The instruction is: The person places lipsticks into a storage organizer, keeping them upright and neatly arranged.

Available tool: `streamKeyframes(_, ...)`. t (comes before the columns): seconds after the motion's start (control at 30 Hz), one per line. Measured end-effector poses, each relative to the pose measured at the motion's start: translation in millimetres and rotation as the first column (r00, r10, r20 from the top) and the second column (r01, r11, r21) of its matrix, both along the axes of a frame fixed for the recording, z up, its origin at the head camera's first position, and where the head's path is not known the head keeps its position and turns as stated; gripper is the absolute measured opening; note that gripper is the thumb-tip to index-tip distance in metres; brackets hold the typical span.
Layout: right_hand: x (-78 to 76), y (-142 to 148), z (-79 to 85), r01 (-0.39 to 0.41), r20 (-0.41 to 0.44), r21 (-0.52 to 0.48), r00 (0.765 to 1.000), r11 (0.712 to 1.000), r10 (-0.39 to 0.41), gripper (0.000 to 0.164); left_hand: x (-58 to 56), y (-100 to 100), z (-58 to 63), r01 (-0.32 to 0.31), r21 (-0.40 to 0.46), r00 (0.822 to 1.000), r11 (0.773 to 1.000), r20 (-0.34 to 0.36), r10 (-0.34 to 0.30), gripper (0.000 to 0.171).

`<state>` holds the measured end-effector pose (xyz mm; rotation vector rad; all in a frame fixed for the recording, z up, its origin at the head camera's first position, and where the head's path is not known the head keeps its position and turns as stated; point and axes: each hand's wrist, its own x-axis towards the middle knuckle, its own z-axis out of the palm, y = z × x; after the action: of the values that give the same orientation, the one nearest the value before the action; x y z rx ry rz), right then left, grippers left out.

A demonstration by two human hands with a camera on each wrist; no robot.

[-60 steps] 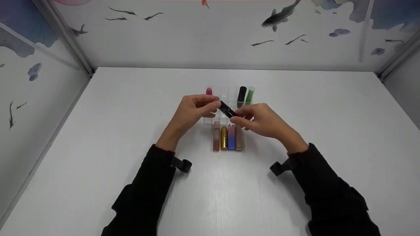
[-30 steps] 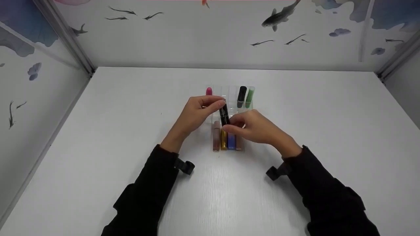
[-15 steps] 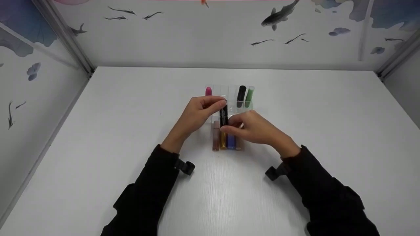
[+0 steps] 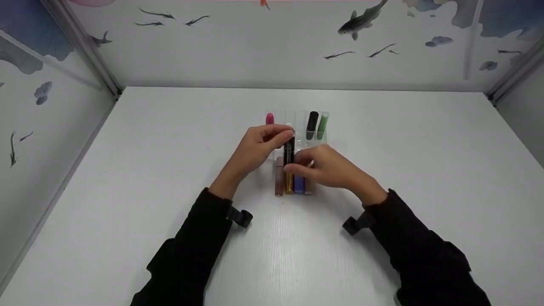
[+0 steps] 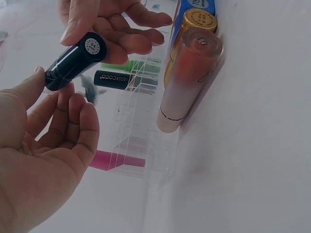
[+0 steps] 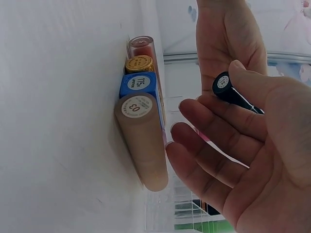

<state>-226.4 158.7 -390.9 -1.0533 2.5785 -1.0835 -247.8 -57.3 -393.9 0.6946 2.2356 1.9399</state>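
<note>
Lying nearest, just this side of the right grip in a row: pinkish-brown tube, gold tube, blue tube, beige tube. Pinching a black tube at its near end with the right grip, far end with the left grip. Standing beyond both grips, in a clear rack: pink tube, dark tube, green tube.

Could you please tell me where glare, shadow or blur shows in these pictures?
Head: glare on the table between the sleeves, soft shadows beside them; left wrist: washed-out background, though the black tube reads 04; right wrist: small print on the brown tube blurred.
</note>
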Motion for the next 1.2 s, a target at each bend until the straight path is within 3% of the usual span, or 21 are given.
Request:
streamKeyframes(0.67, -1.8, 5.1, 3.2, -0.011, -0.011, 0.004, 1.0, 1.0, 0.011, 0.028, 0.0, -1.1, 0.4, 0.019, -0.031, 1.0, 0.999, -0.007, -0.02, 0.033)
streamKeyframes(0.97, -8.7, 26.2, 16.5, 0.145, -0.064, -0.038, 0.987, 0.989, -0.147, 0.04, 0.0, -3.8, 1.4, 0.042, -0.01, 0.999, 0.999, -0.004, -0.042, 0.031)
streamKeyframes(1.2, -15.1, 41.8, 20.3, 0.248, -0.142, 0.06, 0.961, 0.967, -0.238, 0.037, 0.5, -4.6, 2.1, 0.03, -0.014, 1.0, 0.999, 0.008, -0.029, 0.031)
